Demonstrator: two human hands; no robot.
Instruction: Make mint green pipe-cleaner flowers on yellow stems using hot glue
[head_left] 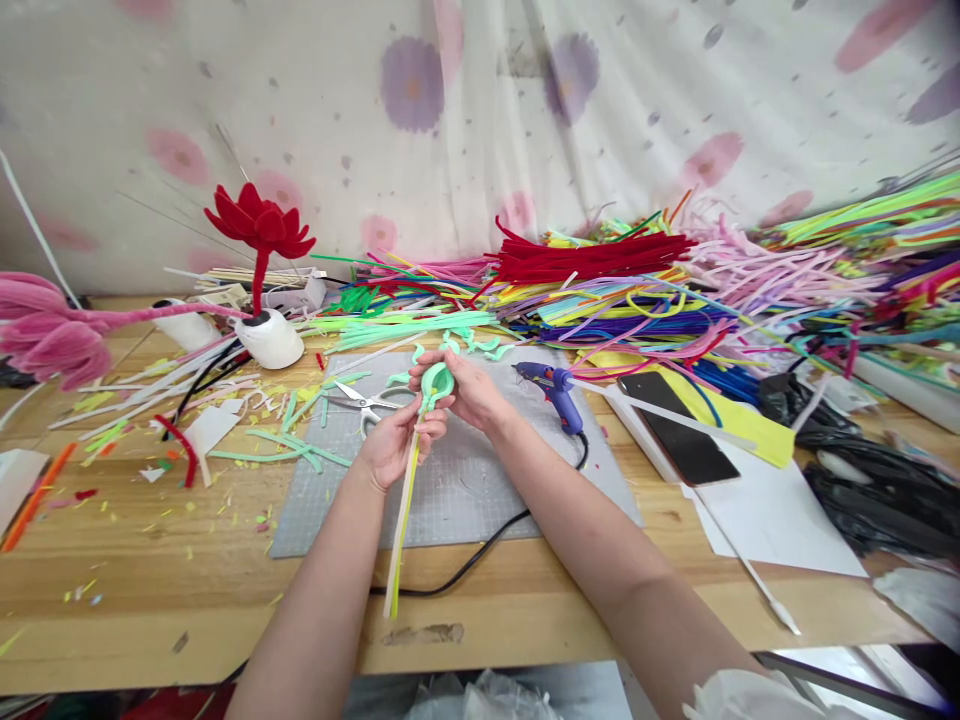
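Note:
My left hand [397, 438] grips the stem [403, 540] of a mint-green pipe-cleaner flower [437, 384]; white and yellow strands of that stem hang down toward the table's front edge. Curled around the flower's green petals is my right hand [472, 392], with its fingers partly hiding them. Both hands are above a grey cutting mat [465, 505]. Left of them on the mat, scissors [367, 404] lie with blades apart. A purple glue gun [553, 390] lies to the right, a white glue stick [660, 408] reaching from its back. Small curled green pieces [491, 346] rest just beyond my hands.
Piles of coloured pipe cleaners [600, 250] line the back. A red flower [260, 222] stands in a white holder [270, 340] at left, near pink flowers [52, 330]. A phone [679, 428] lies at right, beside black plastic [862, 490]. The glue gun's cable [480, 555] crosses the mat's front edge.

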